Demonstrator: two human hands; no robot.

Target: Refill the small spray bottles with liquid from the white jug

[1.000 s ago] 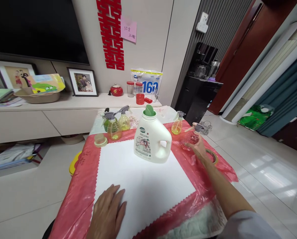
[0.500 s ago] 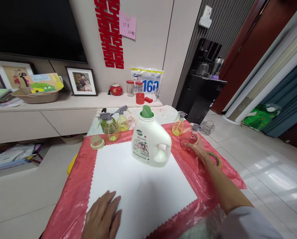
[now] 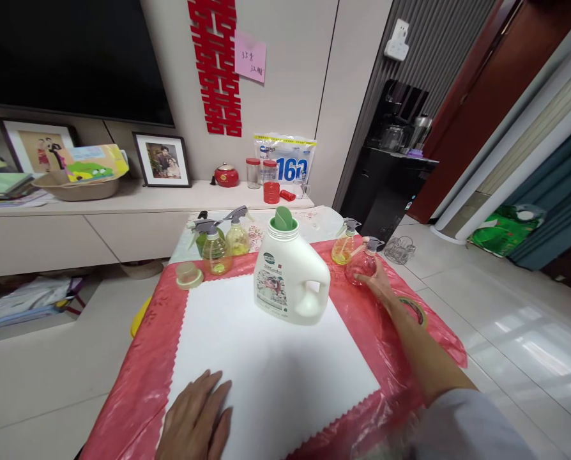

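Note:
My right hand (image 3: 377, 281) is wrapped around a clear spray bottle (image 3: 361, 263) with a grey trigger head, standing at the right side of the table. Flat on a white zigzag-edged sheet (image 3: 261, 370) rests my left hand (image 3: 197, 415), fingers stretched out. A white detergent jug (image 3: 290, 281) with a green spout stands upright in the middle of the sheet. Just left of the held bottle is another spray bottle (image 3: 343, 246) with yellow liquid. Several more, including a yellowish spray bottle (image 3: 217, 252), are grouped at the back left beside a clear cap (image 3: 188, 275).
Red plastic film (image 3: 137, 390) covers the table. A roll of tape (image 3: 414, 312) lies near my right forearm. Behind the table, a cabinet shelf (image 3: 209, 199) carries a red pot (image 3: 226, 175), jars and picture frames. A black appliance stand (image 3: 386, 191) is at the back right.
The camera view has shifted slightly, and the spray bottle in my right hand sits a little further left beside the yellow one. My left hand stays in place on the sheet.

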